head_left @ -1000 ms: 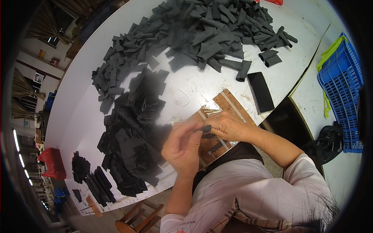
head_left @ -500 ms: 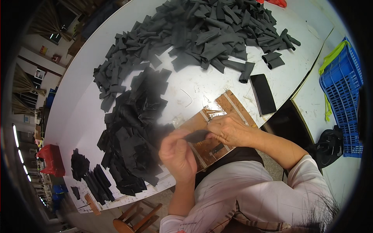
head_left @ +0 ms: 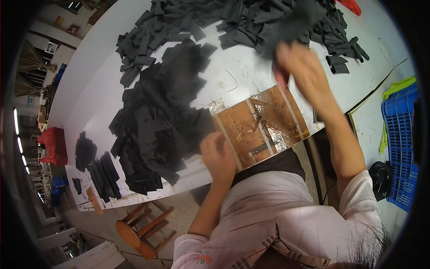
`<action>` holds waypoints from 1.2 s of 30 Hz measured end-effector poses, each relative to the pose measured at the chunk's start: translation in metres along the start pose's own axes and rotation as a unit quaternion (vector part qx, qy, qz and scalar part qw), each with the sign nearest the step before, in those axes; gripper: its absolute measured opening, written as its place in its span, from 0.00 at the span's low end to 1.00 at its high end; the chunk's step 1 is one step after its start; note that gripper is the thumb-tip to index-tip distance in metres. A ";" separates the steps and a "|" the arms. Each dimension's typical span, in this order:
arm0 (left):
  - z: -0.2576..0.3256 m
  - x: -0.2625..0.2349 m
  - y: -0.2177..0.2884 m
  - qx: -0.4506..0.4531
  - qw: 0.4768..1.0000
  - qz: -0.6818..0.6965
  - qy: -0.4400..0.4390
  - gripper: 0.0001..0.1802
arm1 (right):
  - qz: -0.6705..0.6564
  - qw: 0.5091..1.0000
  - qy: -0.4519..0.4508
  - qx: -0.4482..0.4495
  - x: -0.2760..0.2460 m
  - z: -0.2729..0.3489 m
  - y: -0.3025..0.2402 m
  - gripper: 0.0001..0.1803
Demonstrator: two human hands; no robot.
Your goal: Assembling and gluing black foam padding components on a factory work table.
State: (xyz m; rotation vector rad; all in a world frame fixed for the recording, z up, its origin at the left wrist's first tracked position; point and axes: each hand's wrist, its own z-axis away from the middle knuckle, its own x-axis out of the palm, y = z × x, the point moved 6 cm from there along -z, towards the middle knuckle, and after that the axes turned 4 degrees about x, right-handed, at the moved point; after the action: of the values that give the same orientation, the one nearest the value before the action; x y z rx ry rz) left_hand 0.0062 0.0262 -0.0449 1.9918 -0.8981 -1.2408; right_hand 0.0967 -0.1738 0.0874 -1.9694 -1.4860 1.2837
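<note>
My right hand is over the far right of the table, smeared by motion. A blurred dark fabric piece is just beyond its fingertips; whether they still grip it I cannot tell. My left hand is at the left edge of a brown board, its fingers loosely bent and apart, with nothing visible between them. Close beside it lies a heap of flat black fabric pieces. Strips of tape and a small dark strip show on the board. Farther off spreads a large pile of dark, tube-like fabric pieces.
A blue plastic basket with a yellow-green strap stands at the right beside a black bag. At the left are a red container and a wooden stool. My right forearm mostly covers the phone.
My right hand has swung away from the board toward the far pile, along with the dark piece. My left hand has come apart from it and dropped to the board's left edge. The view has shifted.
</note>
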 end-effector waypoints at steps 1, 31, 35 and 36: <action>0.002 -0.002 -0.006 0.021 0.992 -0.124 -0.001 0.15 | 0.070 0.987 0.051 0.135 -0.011 -0.015 0.019 0.21; 0.015 -0.040 -0.025 -0.319 0.761 0.557 -0.094 0.13 | -0.301 0.807 -0.307 0.406 0.148 0.093 0.016 0.06; 0.011 -0.046 -0.023 -0.314 0.752 0.566 -0.128 0.12 | -0.299 0.812 -0.305 0.398 0.145 0.091 0.013 0.06; 0.009 -0.047 -0.021 -0.305 0.763 0.553 -0.139 0.10 | -0.297 0.812 -0.307 0.398 0.145 0.092 0.014 0.06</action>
State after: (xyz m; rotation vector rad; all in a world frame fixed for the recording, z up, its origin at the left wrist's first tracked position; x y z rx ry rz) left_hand -0.0128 0.0748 -0.0416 0.5115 -1.2943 -0.8877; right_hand 0.0344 -0.0698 -0.0354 -0.5031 -1.2877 1.8704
